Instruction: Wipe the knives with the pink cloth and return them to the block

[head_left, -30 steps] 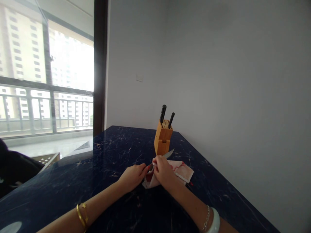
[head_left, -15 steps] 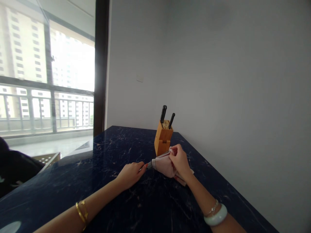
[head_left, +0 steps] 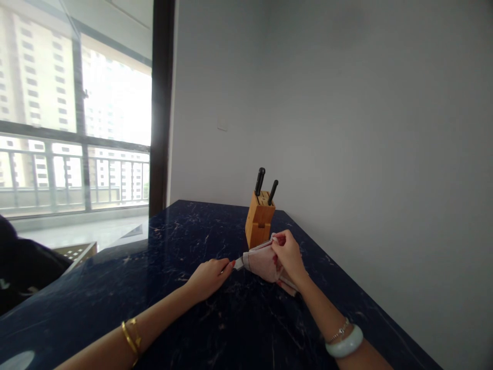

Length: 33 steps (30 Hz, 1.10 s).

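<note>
Knife (head_left: 238, 264) lies near the desk's (head_left: 173, 308) right edge, before the block (head_left: 259, 225). Left hand (head_left: 208, 277) fingers grip its handle. Right hand (head_left: 288, 255) fingers pinch the cloth (head_left: 262, 263) wrapped around the blade.

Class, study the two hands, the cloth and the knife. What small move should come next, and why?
Probably slide the right hand along the blade toward the left hand: the pink folded cloth wraps the steel knife and is pinched at its far end, while the left hand steadies the handle.
</note>
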Motion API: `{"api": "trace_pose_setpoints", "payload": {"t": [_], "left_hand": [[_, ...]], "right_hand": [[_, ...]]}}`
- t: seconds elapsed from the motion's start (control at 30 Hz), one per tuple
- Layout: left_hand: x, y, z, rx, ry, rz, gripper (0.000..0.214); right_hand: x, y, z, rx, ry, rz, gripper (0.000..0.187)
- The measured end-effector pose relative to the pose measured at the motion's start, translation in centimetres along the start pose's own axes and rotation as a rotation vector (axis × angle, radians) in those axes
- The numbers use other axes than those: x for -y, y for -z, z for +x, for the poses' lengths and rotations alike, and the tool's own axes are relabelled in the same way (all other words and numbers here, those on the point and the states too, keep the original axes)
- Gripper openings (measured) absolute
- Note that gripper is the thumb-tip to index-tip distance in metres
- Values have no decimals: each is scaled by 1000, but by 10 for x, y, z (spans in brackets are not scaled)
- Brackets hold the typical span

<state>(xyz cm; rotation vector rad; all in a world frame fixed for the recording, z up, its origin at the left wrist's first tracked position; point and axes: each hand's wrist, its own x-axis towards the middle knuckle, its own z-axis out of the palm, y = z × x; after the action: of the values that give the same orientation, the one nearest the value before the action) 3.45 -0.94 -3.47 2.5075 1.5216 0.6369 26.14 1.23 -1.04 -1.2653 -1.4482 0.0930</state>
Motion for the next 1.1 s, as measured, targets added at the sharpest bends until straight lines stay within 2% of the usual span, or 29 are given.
{"api": "trace_pose_setpoints", "payload": {"t": [0.17, 0.37, 0.53, 0.67, 0.87, 1.1], "left_hand": [[0, 2, 1, 33, 50, -42, 46], [2, 2, 0, 39, 15, -56, 46], [0, 1, 0, 35, 46, -33, 46], [-1, 1, 0, 46, 50, -35, 45], [2, -4, 1, 34, 13, -53, 48], [5, -10, 2, 19, -29, -82, 49]], "right_hand": [[2, -3, -2, 16, 43, 1, 10], [1, -7, -5, 57, 49, -54, 8], [2, -12, -9, 93, 182, -128, 12], [3, -16, -14, 129, 229, -151, 14], [13, -26, -29, 269, 318, -91, 17], [36, -30, -52, 456, 450, -136, 21]]}}
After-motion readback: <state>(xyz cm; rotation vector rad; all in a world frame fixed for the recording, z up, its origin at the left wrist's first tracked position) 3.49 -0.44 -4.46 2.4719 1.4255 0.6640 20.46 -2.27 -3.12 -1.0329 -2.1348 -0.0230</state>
